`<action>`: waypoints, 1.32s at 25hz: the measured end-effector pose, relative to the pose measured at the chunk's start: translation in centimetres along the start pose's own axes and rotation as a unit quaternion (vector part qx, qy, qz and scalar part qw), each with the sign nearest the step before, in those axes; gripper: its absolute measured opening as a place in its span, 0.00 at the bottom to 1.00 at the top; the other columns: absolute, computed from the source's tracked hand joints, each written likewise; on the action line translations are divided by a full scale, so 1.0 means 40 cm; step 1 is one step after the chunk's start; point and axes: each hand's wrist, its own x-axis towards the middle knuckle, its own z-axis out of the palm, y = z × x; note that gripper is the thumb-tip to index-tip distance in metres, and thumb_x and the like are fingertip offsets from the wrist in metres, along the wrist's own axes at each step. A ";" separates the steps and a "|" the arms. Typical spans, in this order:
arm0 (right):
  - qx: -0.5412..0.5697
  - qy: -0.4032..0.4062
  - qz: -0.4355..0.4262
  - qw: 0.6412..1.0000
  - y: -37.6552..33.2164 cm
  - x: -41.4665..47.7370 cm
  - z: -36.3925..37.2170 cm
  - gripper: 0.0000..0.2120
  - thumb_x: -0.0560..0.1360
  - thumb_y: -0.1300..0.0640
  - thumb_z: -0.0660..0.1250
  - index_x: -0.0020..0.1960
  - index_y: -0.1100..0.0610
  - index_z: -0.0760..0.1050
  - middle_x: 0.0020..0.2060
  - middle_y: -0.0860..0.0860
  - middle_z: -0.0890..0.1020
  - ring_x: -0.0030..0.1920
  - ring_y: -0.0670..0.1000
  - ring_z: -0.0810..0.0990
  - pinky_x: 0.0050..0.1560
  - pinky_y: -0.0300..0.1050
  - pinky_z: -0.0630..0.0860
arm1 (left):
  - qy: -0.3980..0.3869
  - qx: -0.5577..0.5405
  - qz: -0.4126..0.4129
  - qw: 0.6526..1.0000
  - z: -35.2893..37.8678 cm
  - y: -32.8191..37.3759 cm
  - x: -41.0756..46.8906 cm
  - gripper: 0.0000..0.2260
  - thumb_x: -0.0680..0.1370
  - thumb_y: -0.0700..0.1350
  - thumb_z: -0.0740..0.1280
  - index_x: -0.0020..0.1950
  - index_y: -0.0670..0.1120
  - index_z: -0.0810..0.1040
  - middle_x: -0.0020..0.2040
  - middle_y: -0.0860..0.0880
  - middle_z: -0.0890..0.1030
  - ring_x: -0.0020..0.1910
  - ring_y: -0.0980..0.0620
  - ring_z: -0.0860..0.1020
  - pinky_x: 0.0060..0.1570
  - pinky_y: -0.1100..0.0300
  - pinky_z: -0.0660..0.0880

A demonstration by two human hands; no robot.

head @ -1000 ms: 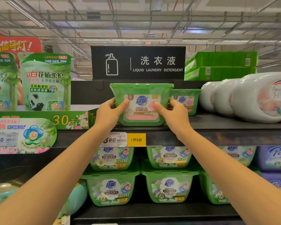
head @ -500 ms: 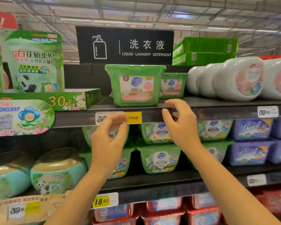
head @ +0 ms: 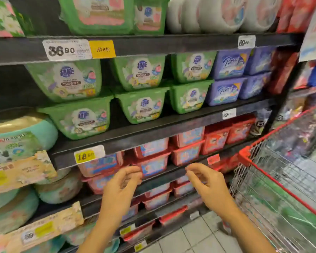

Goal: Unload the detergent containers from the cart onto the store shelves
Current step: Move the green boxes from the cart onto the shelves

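Green plastic forms the tub (head: 97, 13) at the upper centre of the frame. It stands upright on the top shelf (head: 153, 45) with its label facing out, and the frame edge cuts off its upper part. A second tub (head: 150, 15), also green, stands just beside it on the right and is set further back. White tubs (head: 217, 13) occupy the same shelf further right. A price tag (head: 67, 50) reading 36.90 and a yellow tag (head: 102, 49) sit side by side on the shelf edge below the tub.

The next shelf (head: 171, 125) carries stacked tubs (head: 139, 72), green, two high, with purple tubs (head: 230, 63) to their right, also two high. Red tubs (head: 151, 157) fill the lower shelves at the centre of the frame. Teal tubs (head: 46, 132) occupy the left edge.

The left hand (head: 119, 189) is at the lower centre, in the air in front of the red tubs. Its fingers are loosely curled, the thumb is close to the fingertips, and it holds nothing. The right hand (head: 208, 187) is near it at the same height, fingers loosely curled and likewise empty. Neither hand touches a shelf or a tub.

The cart (head: 259, 190), wire mesh with a red rim, fills the lower right of the frame, just beside the right forearm. Green shapes show through the mesh but are too blurred to identify. Tiled floor (head: 190, 234) shows at the bottom centre.
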 end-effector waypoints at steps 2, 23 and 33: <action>-0.006 -0.003 0.074 0.997 0.070 -0.109 -0.017 0.14 0.76 0.63 0.68 0.44 0.43 0.77 0.36 0.40 0.83 0.37 0.37 0.79 0.40 0.29 0.72 | -0.060 0.008 -0.049 0.997 0.039 -0.066 -0.058 0.10 0.77 0.34 0.66 0.47 0.48 0.81 0.40 0.51 0.86 0.41 0.54 0.83 0.45 0.66 0.78; -0.011 0.147 0.436 0.888 0.449 -0.781 -0.671 0.13 0.78 0.61 0.64 0.44 0.43 0.77 0.40 0.54 0.84 0.37 0.49 0.78 0.39 0.37 0.73 | -0.405 0.072 -0.173 0.895 0.948 -0.132 -0.483 0.09 0.77 0.37 0.66 0.49 0.50 0.83 0.44 0.56 0.86 0.43 0.57 0.83 0.48 0.63 0.74; 0.023 0.192 0.338 0.921 0.616 -0.522 -1.013 0.14 0.76 0.65 0.67 0.43 0.45 0.79 0.39 0.53 0.84 0.41 0.52 0.81 0.46 0.43 0.77 | -0.362 0.029 -0.076 0.929 1.324 -0.031 -0.269 0.12 0.77 0.32 0.65 0.49 0.49 0.81 0.42 0.51 0.86 0.43 0.62 0.82 0.42 0.76 0.74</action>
